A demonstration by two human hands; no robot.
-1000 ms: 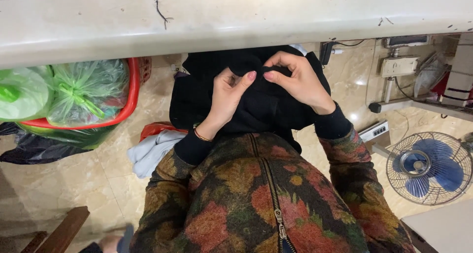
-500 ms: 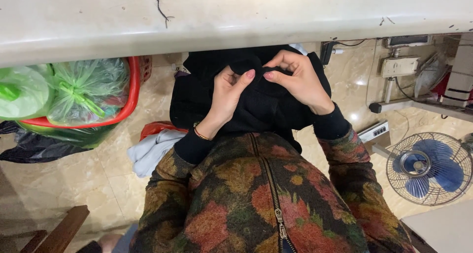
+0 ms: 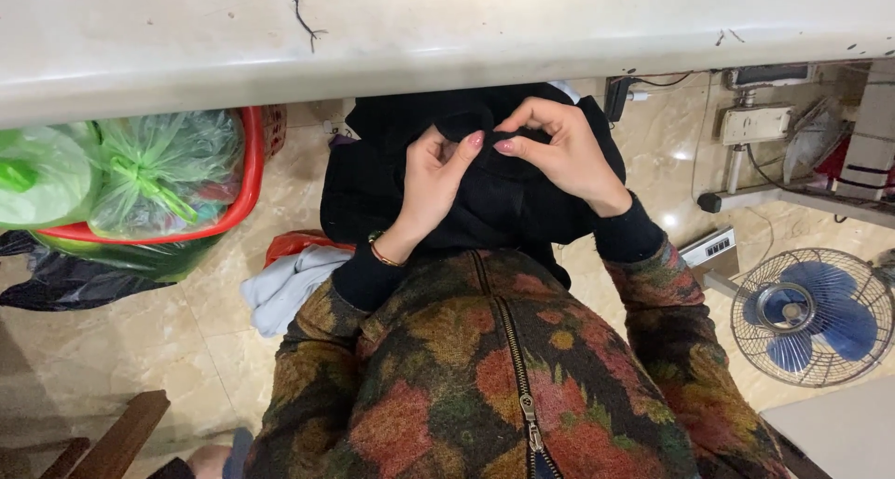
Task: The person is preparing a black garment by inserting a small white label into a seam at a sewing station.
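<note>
Head view. You held a bundle of black knit fabric (image 3: 485, 190) in your lap, just below the front edge of the white worktop (image 3: 447, 41). Your left hand (image 3: 431, 176) and right hand (image 3: 559, 153) were drawn close together on it, each pinching a small fold between thumb and forefinger, the painted thumbnails nearly touching. Both hands were clamped on the cloth; neither was free.

Risks noted, as judgement only:
- The cloth was black against your black cuffs and the shadow under the worktop. A seam, thread end or edge would have been hard to tell apart there, so you could have gripped the wrong fold.
- The pinch was by the fingertips alone. A pull from either side could have slipped the fold out and let the bundle sag toward the tiled floor (image 3: 140, 348).
- A loose dark thread (image 3: 306, 22) lay on the worktop above; I could not tell whether it belonged to the piece.
- A blue floor fan in a wire cage (image 3: 811, 316) stood near your right knee, with cables (image 3: 774, 176) close by. Trailing fabric on that side could have snagged.
- A red plastic basket holding tied green bags (image 3: 163, 176) and a heap of pale and orange cloth (image 3: 289, 274) lay at your left, crowding the floor.
</note>
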